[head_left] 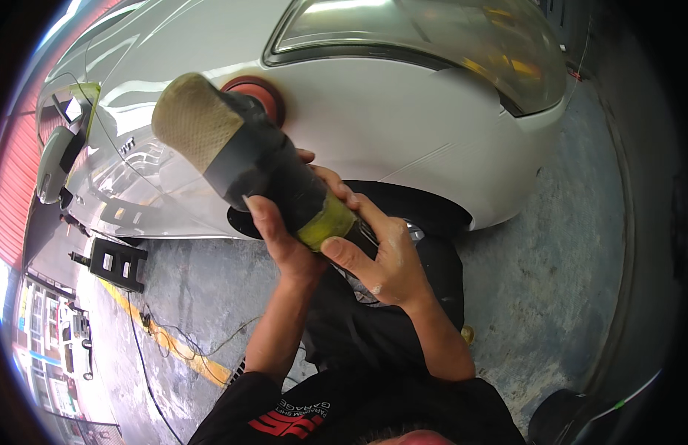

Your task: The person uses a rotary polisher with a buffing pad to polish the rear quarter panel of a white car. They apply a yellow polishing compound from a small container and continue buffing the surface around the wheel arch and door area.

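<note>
Both my hands grip a car polisher (266, 167) with a dark body, a worn tan head cover and a yellow-green band. My left hand (281, 241) wraps round the middle of the body, thumb on top. Further back, by the band, my right hand (384, 256) closes round the handle, with pale smudges on its skin. The polisher's round red-orange pad (258, 96) lies against, or very near, the fender of a white car (373, 119); the head partly hides it. The pad sits above the wheel arch, left of the headlight (425, 37).
A black step stool (117, 265) stands on the grey floor at left. Cables (188, 337) trail over a yellow floor line (177, 345). The car's side mirror (54, 163) juts out at far left. A dark round container (563, 419) sits at lower right.
</note>
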The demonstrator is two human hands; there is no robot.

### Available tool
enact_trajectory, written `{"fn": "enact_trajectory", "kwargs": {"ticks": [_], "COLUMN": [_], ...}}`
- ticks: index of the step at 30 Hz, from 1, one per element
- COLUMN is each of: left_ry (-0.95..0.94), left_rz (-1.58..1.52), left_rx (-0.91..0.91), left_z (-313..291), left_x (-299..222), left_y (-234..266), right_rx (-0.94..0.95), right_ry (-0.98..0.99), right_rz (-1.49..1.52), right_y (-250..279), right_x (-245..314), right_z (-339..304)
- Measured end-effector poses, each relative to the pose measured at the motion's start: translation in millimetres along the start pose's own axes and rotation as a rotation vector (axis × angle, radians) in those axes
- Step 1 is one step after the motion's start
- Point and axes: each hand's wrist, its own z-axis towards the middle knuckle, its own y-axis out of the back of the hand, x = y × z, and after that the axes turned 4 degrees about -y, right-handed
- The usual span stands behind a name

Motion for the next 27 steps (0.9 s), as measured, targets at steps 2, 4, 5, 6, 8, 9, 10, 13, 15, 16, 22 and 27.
{"fn": "enact_trajectory", "kwargs": {"ticks": [2, 4, 5, 6, 8, 9, 10, 13, 15, 16, 22, 27], "left_ry": [0.046, 0.073, 0.117, 0.181, 0.318, 0.368, 0.404, 0.387, 0.381, 0.383, 0.402, 0.375], "left_rz": [0.010, 0.057, 0.087, 0.114, 0.218, 0.265, 0.304, 0.376, 0.420, 0.445, 0.437, 0.385], "left_rx": [0.055, 0.080, 0.080, 0.084, 0.165, 0.146, 0.204, 0.287, 0.326, 0.344, 0.323, 0.276], "left_z": [-4.1, -7.8, -9.8, -11.3, -12.3, -14.1, -13.1, -16.9, -17.7, -18.0, -10.4, -4.9], "left_x": [7.0, 19.1, 25.8, 28.5, 37.6, 43.9, 47.1, 64.5, 71.8, 74.2, 57.3, 36.0], "left_y": [-13.6, -29.9, -39.1, -52.0, -64.5, -76.1, -87.0, -111.5, -118.3, -119.2, -106.3, -91.6], "right_rx": [-0.075, -0.192, -0.225, -0.258, -0.339, -0.383, -0.476, -0.583, -0.628, -0.650, -0.466, -0.368], "right_ry": [0.024, 0.052, 0.053, 0.053, 0.056, 0.058, 0.085, 0.030, 0.007, -0.007, 0.046, 0.139], "right_rz": [0.046, 0.112, 0.138, 0.164, 0.199, 0.214, 0.153, 0.243, 0.495, 0.624, 0.354, 0.135], "right_y": [7.4, 15.5, 22.0, 29.6, 41.6, 44.8, 47.9, 61.8, 72.2, 73.1, 63.7, 40.1], "right_x": [-1.5, -7.6, -12.1, -17.5, -26.7, -30.8, -35.1, -81.8, -122.5, -126.9, -118.0, -63.8], "right_z": [-11.3, -29.3, -37.1, -45.3, -61.4, -68.4, -73.3, -111.6, -138.9, -142.3, -124.5, -86.0]}}
